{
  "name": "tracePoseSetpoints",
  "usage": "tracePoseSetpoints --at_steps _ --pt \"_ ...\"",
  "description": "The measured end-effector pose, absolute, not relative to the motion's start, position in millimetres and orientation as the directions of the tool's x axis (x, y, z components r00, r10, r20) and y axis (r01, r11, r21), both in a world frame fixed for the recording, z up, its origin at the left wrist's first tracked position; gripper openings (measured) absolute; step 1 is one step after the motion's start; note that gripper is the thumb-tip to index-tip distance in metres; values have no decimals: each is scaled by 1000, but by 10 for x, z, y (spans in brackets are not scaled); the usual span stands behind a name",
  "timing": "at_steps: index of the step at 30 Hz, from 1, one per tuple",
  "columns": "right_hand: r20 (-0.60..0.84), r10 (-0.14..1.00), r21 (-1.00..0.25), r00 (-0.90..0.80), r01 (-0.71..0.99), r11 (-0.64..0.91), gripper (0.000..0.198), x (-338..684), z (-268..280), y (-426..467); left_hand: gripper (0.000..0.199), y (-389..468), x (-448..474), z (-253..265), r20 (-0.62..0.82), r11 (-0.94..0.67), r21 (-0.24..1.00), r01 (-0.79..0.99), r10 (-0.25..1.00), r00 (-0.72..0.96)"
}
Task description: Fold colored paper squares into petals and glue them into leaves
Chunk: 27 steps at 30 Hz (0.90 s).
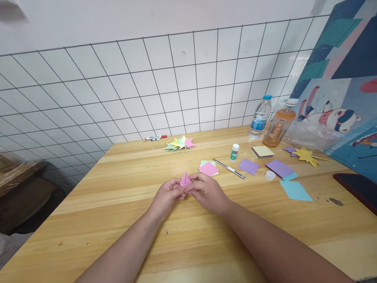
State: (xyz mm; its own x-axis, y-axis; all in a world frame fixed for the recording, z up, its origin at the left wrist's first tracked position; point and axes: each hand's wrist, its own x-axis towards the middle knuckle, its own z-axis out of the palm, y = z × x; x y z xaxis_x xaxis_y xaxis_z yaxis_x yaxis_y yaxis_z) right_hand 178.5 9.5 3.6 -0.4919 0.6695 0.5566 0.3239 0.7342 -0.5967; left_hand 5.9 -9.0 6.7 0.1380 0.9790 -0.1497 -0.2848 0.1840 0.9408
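A small piece of folded pink paper (185, 181) is held between my two hands, its pointed tip facing away from me. My left hand (169, 195) pinches its left side with thumb and fingers. On the other side, my right hand (208, 192) grips the paper, fingers bent over its right and lower edge. Part of the paper is hidden behind the fingers. Just beyond my right hand lies a small stack of square papers with a pink sheet (209, 169) on top. Close by rests a slim utility knife (229, 168).
On the wooden table (118, 188) stand a glue stick (234, 153), a water bottle (260, 118) and a tea bottle (279, 124). Purple paper (248, 166), blue paper (295, 190) and a white cap (270, 175) lie right. Folded coloured paper (180, 144) and markers (156, 138) sit near the tiled wall.
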Motion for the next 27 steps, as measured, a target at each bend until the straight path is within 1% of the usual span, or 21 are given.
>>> tracePoseSetpoints --at_steps 4,7,10,12,14,19,27 --pt "551 665 -560 -504 368 742 19 1793 63 84 26 -91 53 55 -155 189 939 -287 978 138" --pt "540 668 -562 -512 371 739 17 1792 72 90 26 -94 61 61 -158 185 939 -290 981 115" --pt "527 705 -623 -474 349 700 15 1786 47 107 26 -85 63 78 -179 195 932 -304 981 80" --pt "515 734 -677 -442 315 665 19 1781 20 122 27 -75 54 85 -212 226 921 -316 974 81" --pt "507 741 -699 -440 293 652 22 1776 -1 136 29 -72 45 85 -227 245 913 -325 970 92" --pt "510 728 -669 -458 321 670 14 1768 -1 149 26 -94 67 72 -195 216 932 -291 976 99" --pt "509 782 -686 -359 379 621 15 1756 30 124 22 -109 121 69 -161 174 958 -229 984 76"
